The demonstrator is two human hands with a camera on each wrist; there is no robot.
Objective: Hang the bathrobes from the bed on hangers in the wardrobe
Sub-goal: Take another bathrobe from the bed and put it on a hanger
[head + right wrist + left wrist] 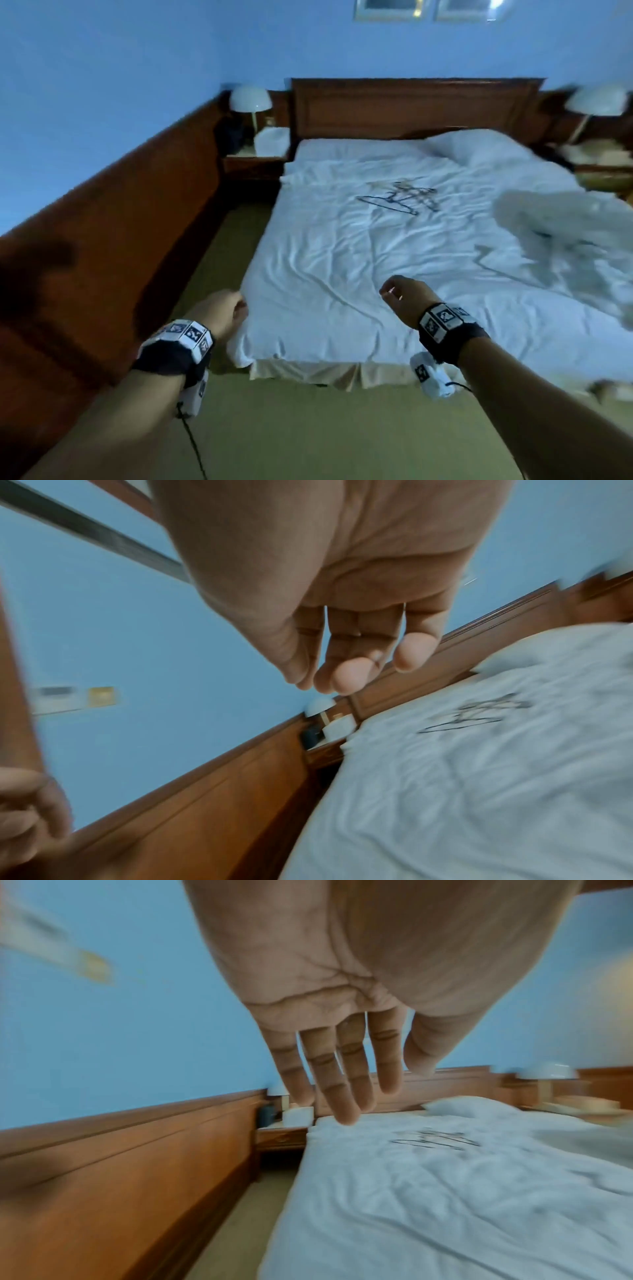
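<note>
**Both hands empty at foot of bed, robe is off to the right**

Left hand (224,313) and right hand (406,298) are hovering over the near end of the white-sheeted bed (342,274), fingers (346,1085) loosely released, gripping nothing. The crumpled white bathrobe (561,226) is lying forward-right, near the bed's right edge; right hand is nearer. Its long axis is too blurred to call. Thin dark wire hangers (400,198) are sitting mid-bed, straight ahead, well apart from the robe. Open sheet lies between hands and both. Wood-panelled wall (102,240) is crowding the left side.
</note>
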